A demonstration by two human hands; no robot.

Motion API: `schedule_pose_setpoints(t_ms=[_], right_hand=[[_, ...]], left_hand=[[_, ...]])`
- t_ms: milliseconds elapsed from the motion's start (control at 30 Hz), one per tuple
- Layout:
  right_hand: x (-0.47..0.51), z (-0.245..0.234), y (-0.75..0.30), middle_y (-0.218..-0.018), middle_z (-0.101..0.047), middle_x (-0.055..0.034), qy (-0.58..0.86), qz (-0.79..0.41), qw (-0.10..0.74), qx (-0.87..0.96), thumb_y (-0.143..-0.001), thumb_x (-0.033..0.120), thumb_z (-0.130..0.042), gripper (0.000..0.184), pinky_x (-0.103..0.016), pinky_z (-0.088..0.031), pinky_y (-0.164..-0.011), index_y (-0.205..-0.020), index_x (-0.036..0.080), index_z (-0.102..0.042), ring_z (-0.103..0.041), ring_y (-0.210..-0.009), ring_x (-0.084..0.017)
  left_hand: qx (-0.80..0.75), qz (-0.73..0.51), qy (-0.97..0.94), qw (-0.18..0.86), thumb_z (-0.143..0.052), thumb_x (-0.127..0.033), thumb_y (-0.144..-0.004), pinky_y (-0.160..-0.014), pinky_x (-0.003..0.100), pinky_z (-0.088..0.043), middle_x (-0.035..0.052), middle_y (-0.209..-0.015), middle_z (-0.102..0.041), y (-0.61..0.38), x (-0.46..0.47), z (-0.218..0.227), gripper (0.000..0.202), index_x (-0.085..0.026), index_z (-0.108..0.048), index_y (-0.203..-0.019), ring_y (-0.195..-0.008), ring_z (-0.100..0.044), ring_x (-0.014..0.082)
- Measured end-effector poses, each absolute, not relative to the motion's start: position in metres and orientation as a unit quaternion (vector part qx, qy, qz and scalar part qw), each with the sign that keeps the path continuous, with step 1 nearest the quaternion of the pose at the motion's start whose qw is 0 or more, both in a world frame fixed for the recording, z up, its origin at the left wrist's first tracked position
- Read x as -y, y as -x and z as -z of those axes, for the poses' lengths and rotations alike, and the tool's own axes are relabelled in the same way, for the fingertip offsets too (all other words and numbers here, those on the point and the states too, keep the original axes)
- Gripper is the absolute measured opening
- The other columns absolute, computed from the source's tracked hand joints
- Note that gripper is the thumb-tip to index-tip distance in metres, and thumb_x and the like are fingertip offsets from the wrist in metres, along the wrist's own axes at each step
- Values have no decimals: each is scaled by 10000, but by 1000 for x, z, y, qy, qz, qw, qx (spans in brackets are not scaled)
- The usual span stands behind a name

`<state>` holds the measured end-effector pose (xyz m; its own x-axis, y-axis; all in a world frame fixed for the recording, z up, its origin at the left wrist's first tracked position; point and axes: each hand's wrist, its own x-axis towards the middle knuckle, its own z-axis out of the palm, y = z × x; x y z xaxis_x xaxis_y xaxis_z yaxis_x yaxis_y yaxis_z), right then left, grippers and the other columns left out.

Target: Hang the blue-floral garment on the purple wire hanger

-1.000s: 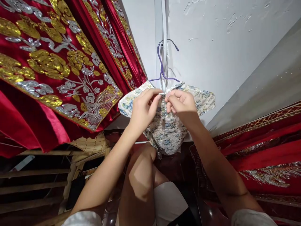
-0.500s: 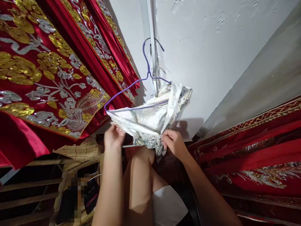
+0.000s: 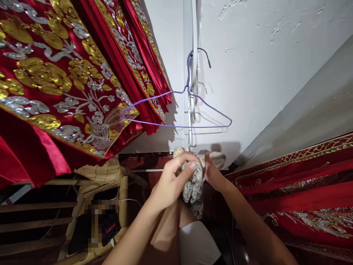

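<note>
In front of my knees, both hands grip a bunched white garment [image 3: 193,187] with a grey floral pattern, its lower folds hanging down. My left hand [image 3: 176,176] pinches it from the left, thumb on top of the cloth. On the other side my right hand [image 3: 213,173] is closed on its edge, though the fingertips are partly hidden. Above them a bare purple wire hanger [image 3: 176,126] hangs by its hook from a white strap [image 3: 194,36] against the wall.
Red cloth with gold and silver sequin flowers [image 3: 63,77] hangs at left. More red embroidered fabric [image 3: 303,191] fills the right side. A bamboo chair [image 3: 124,198] stands lower left, with dark items on its seat. The white wall [image 3: 248,84] is behind the hanger.
The floral garment has come off the purple hanger and is gathered lower down. My left hand has moved right, close to my right hand. The hanger stays hanging.
</note>
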<state>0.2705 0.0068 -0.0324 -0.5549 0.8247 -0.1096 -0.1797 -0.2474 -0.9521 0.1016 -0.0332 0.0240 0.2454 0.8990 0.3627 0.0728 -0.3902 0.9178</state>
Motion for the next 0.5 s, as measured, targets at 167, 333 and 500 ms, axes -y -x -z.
schedule_pose_setpoints(t_ms=[167,333,500], right_hand=[[-8,5,-263,-843,-729,-114,243,-832,240,438,-712,942,-505,818,-361,-566,-683,-963,193,-719,-713,-917,-300],[-11,-23,-277,-784,-716,-23,231,-772,181,564,-577,330,-885,428,-298,-541,-685,-936,162,-721,-673,-730,-193],[-65,-45,-295,-858,-745,-53,387,-454,422,683,-697,199,-733,133,-337,-565,-728,-829,182,-739,-696,-820,-225]], left_hand=[[-390,-469,-735,296,-620,-334,-984,-1072,380,-442,96,-1278,-632,-90,29,-19,302,-263,-620,-1278,-1232,-568,247],[-357,-315,-742,472,-361,-615,-1025,-955,382,-523,109,-1220,-686,-57,17,12,545,-235,-597,-1336,-1171,-626,286],[-478,-73,-799,357,-506,-509,-970,-696,307,-496,63,-804,-720,-33,20,23,395,-181,-695,-856,-747,-662,239]])
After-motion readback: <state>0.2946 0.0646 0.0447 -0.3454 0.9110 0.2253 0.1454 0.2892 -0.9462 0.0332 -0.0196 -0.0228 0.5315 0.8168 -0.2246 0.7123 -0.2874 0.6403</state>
